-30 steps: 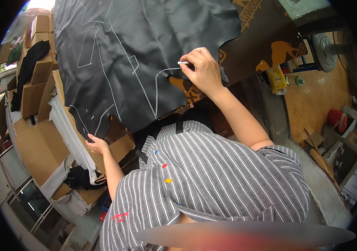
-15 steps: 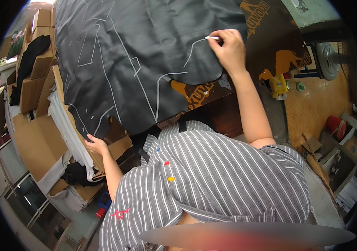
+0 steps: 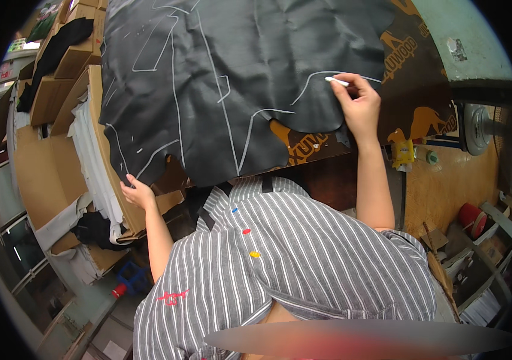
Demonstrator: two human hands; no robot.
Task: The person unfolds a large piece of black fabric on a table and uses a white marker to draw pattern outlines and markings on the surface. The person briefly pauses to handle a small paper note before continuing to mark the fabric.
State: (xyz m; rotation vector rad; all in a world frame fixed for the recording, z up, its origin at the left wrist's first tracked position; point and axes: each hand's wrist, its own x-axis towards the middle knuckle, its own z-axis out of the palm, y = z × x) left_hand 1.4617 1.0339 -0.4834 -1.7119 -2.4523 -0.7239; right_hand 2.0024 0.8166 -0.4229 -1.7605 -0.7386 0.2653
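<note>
A large black leather hide point(image 3: 208, 126) lies spread in front of me, marked with pale straight and curved lines. My right hand point(image 3: 361, 108) pinches a slim white marking stick point(image 3: 336, 81) between thumb and fingers. Its tip is at a curved pale line point(image 3: 309, 81) near the hide's right side, and that line also shows beyond the hand. At the lower left corner of the hide, my left hand point(image 3: 139, 192) has its fingers closed on the leather's edge; part of the grip is hidden.
Under the hide is a dark board point(image 3: 415, 90) with orange prints. Cardboard boxes point(image 3: 51, 99) and white sheets point(image 3: 96, 156) stand at left, with black cloth point(image 3: 57, 54) over some. A fan point(image 3: 478, 128), a yellow packet point(image 3: 403, 153) and a red spool point(image 3: 473, 219) are at right.
The view has shifted, so the hide sits lower and farther right. The curved line now shows to the right of my right hand. My left hand stays at the hide's corner.
</note>
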